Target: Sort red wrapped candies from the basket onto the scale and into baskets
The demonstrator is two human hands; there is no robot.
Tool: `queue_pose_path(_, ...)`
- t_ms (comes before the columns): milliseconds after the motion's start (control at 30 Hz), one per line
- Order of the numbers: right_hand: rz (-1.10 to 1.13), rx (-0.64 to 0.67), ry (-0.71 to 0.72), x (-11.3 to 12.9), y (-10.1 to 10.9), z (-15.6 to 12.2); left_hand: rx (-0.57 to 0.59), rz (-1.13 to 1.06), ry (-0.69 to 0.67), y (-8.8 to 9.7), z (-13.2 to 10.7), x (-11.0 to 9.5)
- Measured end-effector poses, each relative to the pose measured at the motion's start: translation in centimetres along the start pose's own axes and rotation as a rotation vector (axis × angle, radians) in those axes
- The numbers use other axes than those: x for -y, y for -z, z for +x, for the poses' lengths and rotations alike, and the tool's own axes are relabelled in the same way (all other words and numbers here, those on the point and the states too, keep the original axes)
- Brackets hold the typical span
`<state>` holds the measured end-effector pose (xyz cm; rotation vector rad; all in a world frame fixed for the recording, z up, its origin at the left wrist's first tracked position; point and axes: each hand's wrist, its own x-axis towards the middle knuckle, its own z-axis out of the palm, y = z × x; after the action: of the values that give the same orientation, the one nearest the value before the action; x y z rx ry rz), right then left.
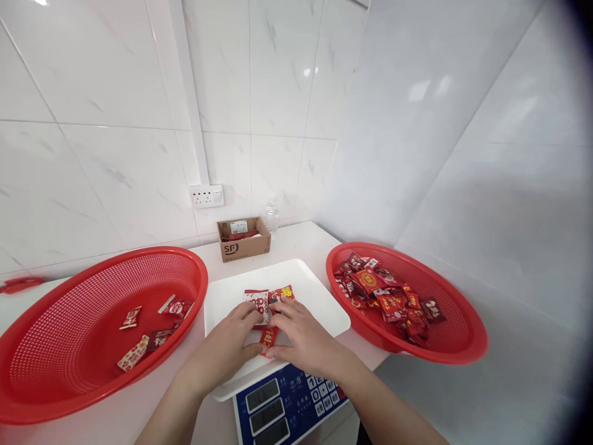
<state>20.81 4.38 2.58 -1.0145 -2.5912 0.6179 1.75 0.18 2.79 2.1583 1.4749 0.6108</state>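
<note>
My left hand (231,343) curves over the left side of a small group of candy packets on the white scale tray (319,318). Its fingers rest on a white-and-red packet (257,301), and its thumb lies beside a small red packet (268,337). From the right, my right hand (301,337) closes over the same group, with fingertips at a red packet with yellow print (284,292). The thumbs nearly meet at the near end of the small red packet. My fingers and palms partly hide the packets.
A large red basket (199,290) on the left holds several packets. Another red basket (477,346) on the right holds a heap of them. The scale's blue keypad panel (296,405) faces me. Behind stand a cardboard box (248,249) and a clear bottle (272,215).
</note>
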Motion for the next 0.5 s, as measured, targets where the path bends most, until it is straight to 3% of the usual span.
queue_pose_path(500, 0.002, -0.087, 0.071, -0.56, 0.44, 0.04, 0.018, 0.006, 0.024, 0.40, -0.02, 0.13)
